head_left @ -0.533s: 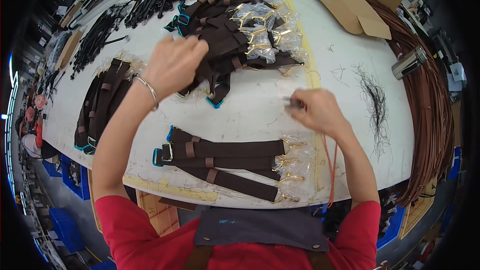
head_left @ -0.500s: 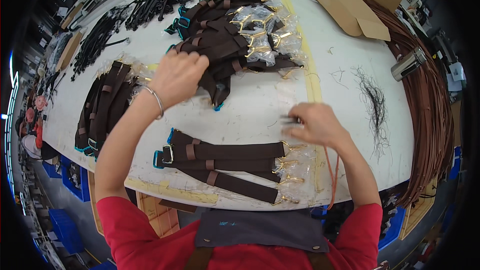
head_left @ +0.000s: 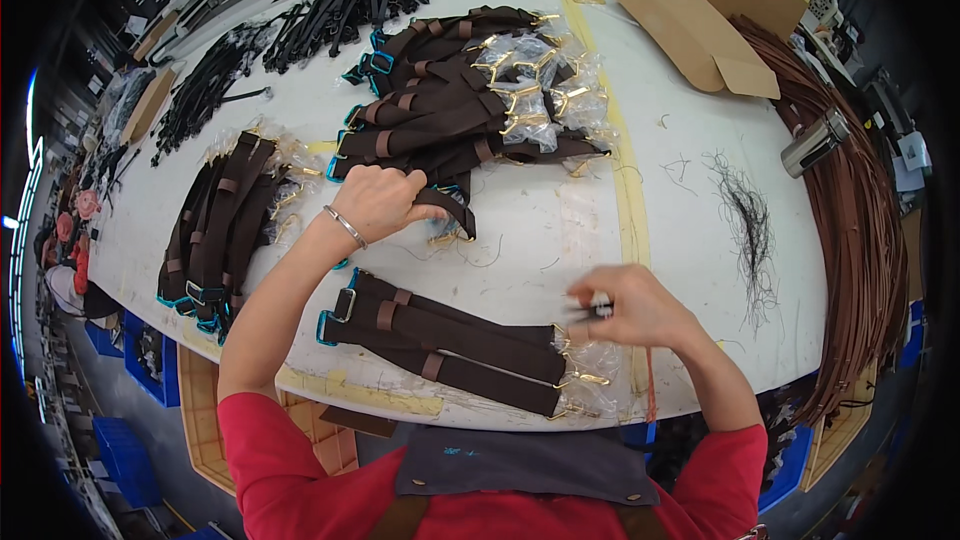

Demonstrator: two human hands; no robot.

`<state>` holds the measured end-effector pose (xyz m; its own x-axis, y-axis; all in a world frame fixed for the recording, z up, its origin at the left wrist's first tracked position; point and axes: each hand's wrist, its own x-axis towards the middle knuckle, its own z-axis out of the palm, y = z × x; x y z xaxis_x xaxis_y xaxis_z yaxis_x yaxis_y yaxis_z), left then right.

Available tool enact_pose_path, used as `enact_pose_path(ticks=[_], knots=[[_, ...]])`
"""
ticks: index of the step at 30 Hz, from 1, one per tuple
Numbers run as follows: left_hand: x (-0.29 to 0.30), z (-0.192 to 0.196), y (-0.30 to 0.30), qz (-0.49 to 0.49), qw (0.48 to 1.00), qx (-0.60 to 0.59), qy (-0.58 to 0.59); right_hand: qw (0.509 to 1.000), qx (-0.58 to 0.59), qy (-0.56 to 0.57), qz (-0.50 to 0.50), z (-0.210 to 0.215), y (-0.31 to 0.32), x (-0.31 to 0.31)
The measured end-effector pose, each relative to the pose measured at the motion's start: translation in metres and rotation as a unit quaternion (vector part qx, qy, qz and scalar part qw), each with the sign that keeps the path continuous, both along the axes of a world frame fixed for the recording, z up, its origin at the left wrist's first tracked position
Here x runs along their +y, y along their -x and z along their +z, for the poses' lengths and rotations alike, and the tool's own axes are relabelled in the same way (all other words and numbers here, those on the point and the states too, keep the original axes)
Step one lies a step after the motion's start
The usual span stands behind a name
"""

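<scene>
My left hand (head_left: 385, 202) is closed on the end of a dark brown webbing strap (head_left: 452, 210), just below the large strap pile. That pile of brown straps (head_left: 430, 115) has blue-wrapped buckles on its left and gold hooks in clear plastic on its right. Motion smears my right hand (head_left: 640, 305), whose fingers are curled round a small dark tool (head_left: 600, 311); its kind is too blurred to tell. An orange cord (head_left: 651, 385) hangs below this hand. Several finished-looking brown straps (head_left: 470, 340) lie side by side near the table's front edge, hooks toward my right hand.
Another bundle of brown straps (head_left: 225, 220) lies on the left. Black straps (head_left: 345, 10) cover the far left. Loose dark threads (head_left: 748, 215) lie right of a yellow tape line (head_left: 625, 200). Long brown strips (head_left: 860, 240), a steel flask (head_left: 815, 143) and cardboard (head_left: 695, 35) occupy the right side.
My left hand has come nearer and slightly right, with a strap end now showing in its grip. My right hand has moved nearer, toward the front straps' hooks. The view has shifted slightly.
</scene>
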<state>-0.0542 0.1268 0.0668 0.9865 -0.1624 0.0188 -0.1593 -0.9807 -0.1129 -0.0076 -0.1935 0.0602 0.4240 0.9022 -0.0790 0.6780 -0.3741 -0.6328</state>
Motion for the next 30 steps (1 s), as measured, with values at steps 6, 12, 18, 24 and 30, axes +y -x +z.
enact_pose_path(ticks=[6, 12, 18, 24, 30], knots=[[-0.041, 0.046, -0.004, -0.074, 0.994, -0.078, -0.022, 0.903, 0.351, -0.235, -0.078, -0.025, -0.024, 0.075], [-0.044, 0.051, 0.007, -0.135, 0.983, -0.125, -0.030, 0.953, 0.229, -0.171, -0.100, -0.007, -0.045, 0.033], [-0.024, -0.049, 0.020, -0.154, 0.986, -0.034, -0.056, 0.985, 0.012, -0.024, -0.169, -0.011, -0.038, 0.001], [-0.034, -0.066, 0.026, -0.130, 0.991, -0.018, -0.020, 0.986, -0.042, 0.040, -0.155, -0.054, -0.002, 0.046], [-0.041, -0.049, 0.022, -0.203, 0.978, -0.033, -0.027, 0.960, -0.260, -0.015, -0.106, -0.049, -0.022, 0.003]])
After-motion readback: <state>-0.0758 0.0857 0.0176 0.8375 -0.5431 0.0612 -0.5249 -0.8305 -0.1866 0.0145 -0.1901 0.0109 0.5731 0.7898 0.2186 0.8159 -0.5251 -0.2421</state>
